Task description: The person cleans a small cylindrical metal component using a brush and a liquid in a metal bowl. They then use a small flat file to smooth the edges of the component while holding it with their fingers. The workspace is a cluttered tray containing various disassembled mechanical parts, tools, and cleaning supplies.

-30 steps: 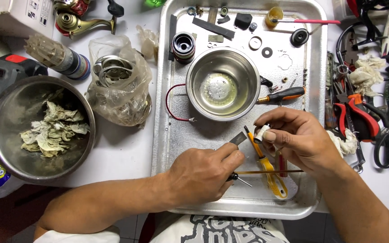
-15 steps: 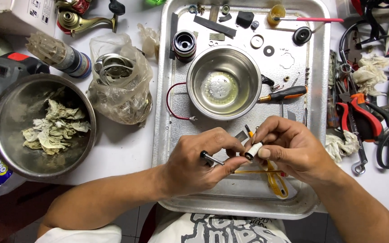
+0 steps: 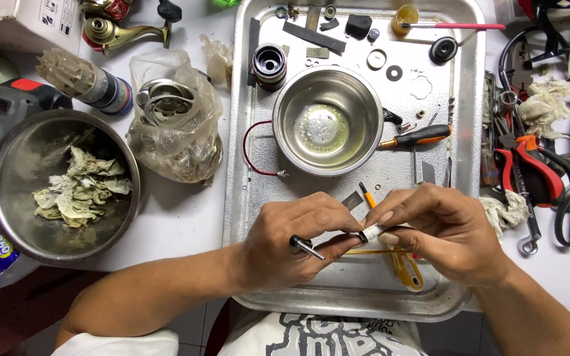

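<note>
both hands are working close together over the near half of the metal tray [image 3: 476,132], which is sitting on the white desk [image 3: 186,217].

left hand [image 3: 291,240]: fingers are closing round a thin dark rod-like tool [image 3: 306,247], its black end sticking out toward 7 o'clock. right hand [image 3: 440,231]: thumb and forefinger are pinching a small white cylindrical part [image 3: 371,232] w/ a dark band. the tool's far end is hidden by the fingers, so cannot tell if it is touching the part.

risks, as judged:
- the white part is being held by the fingertips only. a twist or slip would likely be sending it down into the tray among the loose washers and rings [image 3: 385,64] at 12 o'clock, where it would be hard to pick out.
- the steel bowl [image 3: 328,120] w/ cloudy liquid is standing just beyond the hands at 12 o'clock. a part springing upward could be landing in it.
- yellow-handled tool [image 3: 407,270] is lying under the right hand; a wrist coming down could be knocking it, jogging the grip.
- orange-handled screwdriver [image 3: 417,136] at 1 o'clock and the red wire loop [image 3: 249,148] at 10 o'clock are lying near; a sleeve or finger could be snagging either.
- pliers and cutters [image 3: 536,171] are crowding the desk at 3 o'clock, right by the tray edge; anything rolling off that side would be getting lost.

large bowl of crumpled rags [image 3: 77,191] at 9 o'clock is well apart; no hazard noted.
</note>
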